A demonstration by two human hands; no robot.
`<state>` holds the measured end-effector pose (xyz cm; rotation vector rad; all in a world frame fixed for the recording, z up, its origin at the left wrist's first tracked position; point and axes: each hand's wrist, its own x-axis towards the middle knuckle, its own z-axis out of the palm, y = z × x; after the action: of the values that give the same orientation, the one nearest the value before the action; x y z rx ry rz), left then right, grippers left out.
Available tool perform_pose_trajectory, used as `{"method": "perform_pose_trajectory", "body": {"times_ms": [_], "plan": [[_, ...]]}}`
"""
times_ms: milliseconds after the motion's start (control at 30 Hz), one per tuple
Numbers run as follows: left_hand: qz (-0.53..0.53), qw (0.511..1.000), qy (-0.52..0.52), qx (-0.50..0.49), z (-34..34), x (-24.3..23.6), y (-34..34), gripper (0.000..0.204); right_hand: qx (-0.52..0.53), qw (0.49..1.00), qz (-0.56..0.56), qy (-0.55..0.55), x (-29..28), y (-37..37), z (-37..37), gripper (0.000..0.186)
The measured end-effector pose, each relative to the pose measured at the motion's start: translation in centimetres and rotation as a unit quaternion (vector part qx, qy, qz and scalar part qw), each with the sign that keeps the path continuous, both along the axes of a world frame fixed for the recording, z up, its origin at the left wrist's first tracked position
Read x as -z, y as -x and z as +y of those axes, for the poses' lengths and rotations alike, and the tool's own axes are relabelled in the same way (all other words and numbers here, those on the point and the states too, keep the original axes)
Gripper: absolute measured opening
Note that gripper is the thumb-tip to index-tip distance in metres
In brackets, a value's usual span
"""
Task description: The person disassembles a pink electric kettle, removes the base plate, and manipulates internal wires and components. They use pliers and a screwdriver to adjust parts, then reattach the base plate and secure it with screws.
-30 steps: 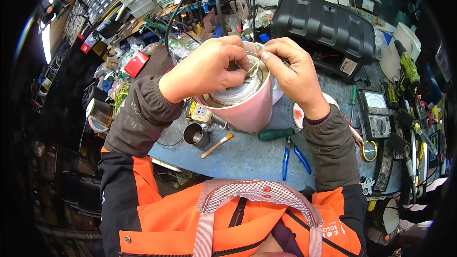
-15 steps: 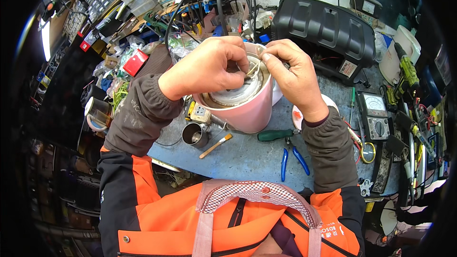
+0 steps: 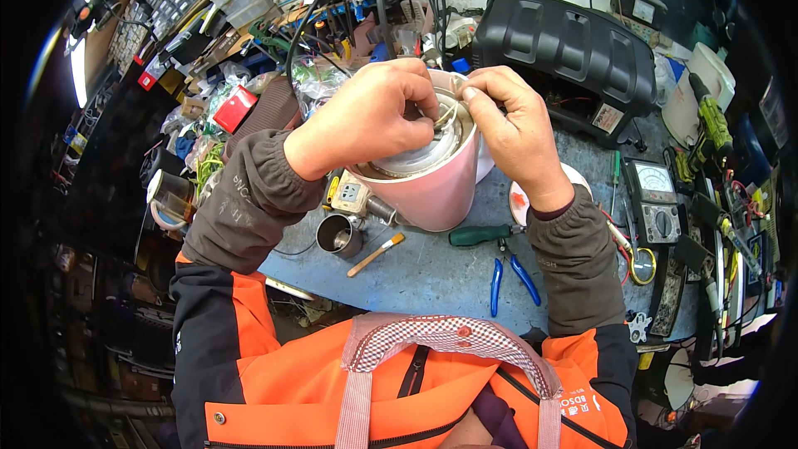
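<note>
A pink, bucket-shaped housing (image 3: 434, 199) stands on the bench in front of me. Inside it sits a round, pale, shiny part (image 3: 409, 164), with a brownish ring around it. My left hand (image 3: 370, 116) reaches over its left side, thumb and forefinger closed on a thin pale wire (image 3: 450, 111). At the far right rim is my right hand (image 3: 514, 129), its thumb and forefinger pinched together. What those right fingers hold is too small to make out. The wire runs between the two hands, and my left hand hides part of the inside.
Nearby lie a metal cup (image 3: 339, 236), a brush (image 3: 376, 255), a green-handled screwdriver (image 3: 475, 235), blue-handled cutters (image 3: 497, 287) and a socket block (image 3: 351, 194). A black case (image 3: 565, 50) stands behind, an analog multimeter (image 3: 655, 199) at right. Bagged clutter fills the left.
My left hand has shifted slightly right and up, closer to my right hand. My right hand has barely moved, and the pink housing stays in place.
</note>
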<state>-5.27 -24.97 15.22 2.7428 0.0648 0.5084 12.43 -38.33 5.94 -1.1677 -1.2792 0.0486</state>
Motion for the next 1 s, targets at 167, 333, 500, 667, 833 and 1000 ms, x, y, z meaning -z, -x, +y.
{"method": "perform_pose_trajectory", "body": {"times_ms": [167,333,500,667,833,1000], "plan": [[0.016,1.0,0.013,-0.007,-0.2,-0.3,0.0,0.015,-0.003,1.0,-0.009,-0.009,0.0,0.1,0.1,0.013],[0.014,0.999,0.02,-0.025,-0.4,-0.3,-0.1,0.014,0.001,1.0,-0.006,-0.001,0.0,0.1,0.0,0.013],[0.028,0.997,0.034,-0.058,-1.1,-0.5,-0.2,0.014,0.012,0.999,0.0,-0.035,0.2,0.0,0.4,0.014],[0.008,0.997,0.032,-0.075,-1.1,-0.1,0.2,0.013,0.001,0.999,-0.003,-0.04,0.1,0.2,0.5,0.015],[-0.015,0.998,0.004,-0.059,-1.2,0.1,0.5,0.011,0.001,0.999,-0.008,-0.038,0.1,0.3,0.4,0.016],[-0.022,0.998,0.021,-0.06,-1.4,0.4,0.6,0.01,0.001,0.999,-0.009,-0.038,-0.1,0.5,0.2,0.017]]}}
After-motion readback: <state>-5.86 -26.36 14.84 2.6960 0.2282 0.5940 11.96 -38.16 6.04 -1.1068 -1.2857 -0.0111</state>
